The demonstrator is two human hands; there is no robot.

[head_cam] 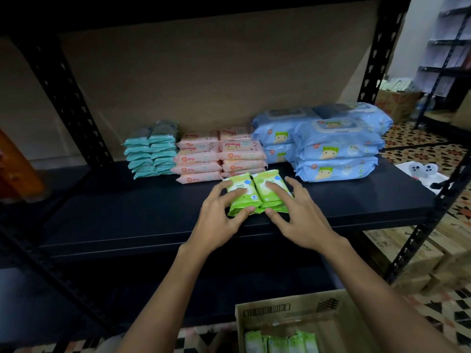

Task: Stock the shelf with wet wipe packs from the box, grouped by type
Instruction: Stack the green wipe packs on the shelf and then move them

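Already most of the stocking looks done: on the shelf [127, 225] stand three groups, the teal packs [150, 154] at the left, the pink packs [219, 154] just beside them in two stacks, and the big blue packs [328, 146] at the right. In front of the pink group the green group is only beginning, with two small stacks of green packs [257, 194] side by side and touching. The left hand [221, 220] holds the left green stack, its fingers on top and its thumb at the near edge; the right hand [298, 220] does the same with the right stack, fingers spread over it, so both hands seem to press the stacks together and straighten them. I judge that the green type is what remains. The cardboard box [293, 309] stands on the floor below, near the person, open at the top, and in it several more green packs [280, 342] stand upright in a row. How many lie deeper I cannot tell, because the bottom edge of the view cuts the box.
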